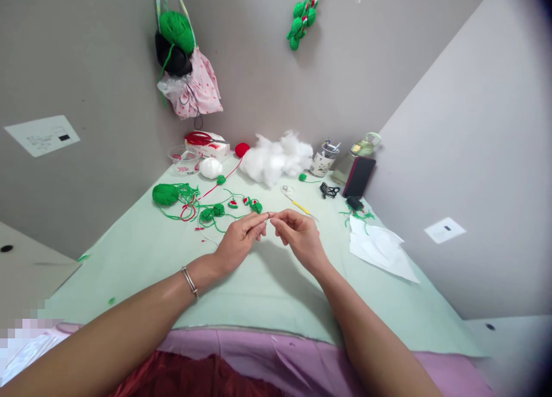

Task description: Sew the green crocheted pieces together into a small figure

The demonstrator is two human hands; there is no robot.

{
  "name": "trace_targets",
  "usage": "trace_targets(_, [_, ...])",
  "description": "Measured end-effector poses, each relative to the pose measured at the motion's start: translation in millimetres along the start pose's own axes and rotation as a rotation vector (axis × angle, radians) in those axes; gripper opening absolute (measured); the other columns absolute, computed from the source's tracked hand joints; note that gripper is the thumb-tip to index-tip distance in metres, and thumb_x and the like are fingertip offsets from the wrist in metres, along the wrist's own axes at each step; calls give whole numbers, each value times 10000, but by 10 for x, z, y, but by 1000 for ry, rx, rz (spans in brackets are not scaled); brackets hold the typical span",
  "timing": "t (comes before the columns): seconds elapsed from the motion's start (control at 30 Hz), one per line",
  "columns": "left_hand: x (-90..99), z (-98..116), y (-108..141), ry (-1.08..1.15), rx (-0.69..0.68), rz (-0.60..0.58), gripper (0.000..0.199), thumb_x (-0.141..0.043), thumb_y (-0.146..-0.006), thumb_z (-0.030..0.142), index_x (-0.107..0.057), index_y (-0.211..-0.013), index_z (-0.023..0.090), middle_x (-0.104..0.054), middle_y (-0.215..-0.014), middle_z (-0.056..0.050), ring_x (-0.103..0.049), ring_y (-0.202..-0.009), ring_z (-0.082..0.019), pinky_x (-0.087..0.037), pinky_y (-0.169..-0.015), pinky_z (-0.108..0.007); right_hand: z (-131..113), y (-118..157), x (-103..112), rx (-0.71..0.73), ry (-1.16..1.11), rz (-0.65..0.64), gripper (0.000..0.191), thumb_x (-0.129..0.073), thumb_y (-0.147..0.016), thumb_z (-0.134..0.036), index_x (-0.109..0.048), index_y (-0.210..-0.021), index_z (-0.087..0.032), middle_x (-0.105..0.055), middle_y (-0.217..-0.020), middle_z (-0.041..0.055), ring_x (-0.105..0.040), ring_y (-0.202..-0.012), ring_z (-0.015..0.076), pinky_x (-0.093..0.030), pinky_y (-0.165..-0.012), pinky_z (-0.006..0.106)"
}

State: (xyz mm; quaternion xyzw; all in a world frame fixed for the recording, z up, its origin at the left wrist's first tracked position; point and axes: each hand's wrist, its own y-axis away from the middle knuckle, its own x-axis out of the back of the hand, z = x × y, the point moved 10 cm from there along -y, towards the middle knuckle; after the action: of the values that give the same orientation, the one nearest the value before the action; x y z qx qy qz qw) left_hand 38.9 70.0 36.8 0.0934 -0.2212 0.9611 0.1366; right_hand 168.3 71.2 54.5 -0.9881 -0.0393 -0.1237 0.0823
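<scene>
My left hand point(241, 239) and my right hand point(301, 237) meet above the middle of the table, fingertips touching. Both are closed in a pinch. A tiny dark line shows between the fingertips, too small to name. Just beyond my left hand lie green crocheted balls point(207, 215) and small red, white and green crocheted pieces point(233, 204), with loose green yarn around them. A yellow-handled crochet hook point(301, 206) rests past my right hand. To the left is a green yarn ball point(165, 195) with tangled strands.
White stuffing point(276, 158), a red yarn ball point(242, 150), a white ball point(211, 168) and a box point(215, 150) with red-handled scissors point(199, 138) stand at the back. On the right are a pen cup point(323, 160), bottle point(345, 170), phone point(359, 177), hair clip point(330, 190) and white paper point(377, 245).
</scene>
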Motion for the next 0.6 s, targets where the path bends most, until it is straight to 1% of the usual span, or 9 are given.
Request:
trace_targets(0.1, [-3,1,0,-18,3,-6,360,-465,-1000,300,-689,-1264,201,-564,-806,-9,-524,-721,-142,-458,-762,-276,-2,-7,-19,11,-36,-8,227,-673,-828,-392,-643,-761,-176,-570,-628,-23,-473,-496,91,-390,-498,245])
trace_targets(0.23, [2,-22,6,-33,6,2,375,-445,-1005,300,-671,-1289,207,-583,-825,-15,-533,-733,-149,-464,-761,-274,11,-10,-51,5,-60,-32,183,-683,-808,-360,-662,-842,-182,-618,-707,-9,-554,-565,111,-459,-553,255])
trace_targets(0.6, [-11,-22,11,-51,-4,-13,388,-434,-1013,313,-655,-1314,209,-568,-829,-13,-530,-748,-148,-461,-785,-280,-1,3,-43,-4,-3,-37,231,-675,-825,-402,-657,-813,-172,-578,-633,-19,-516,-536,107,-425,-526,247])
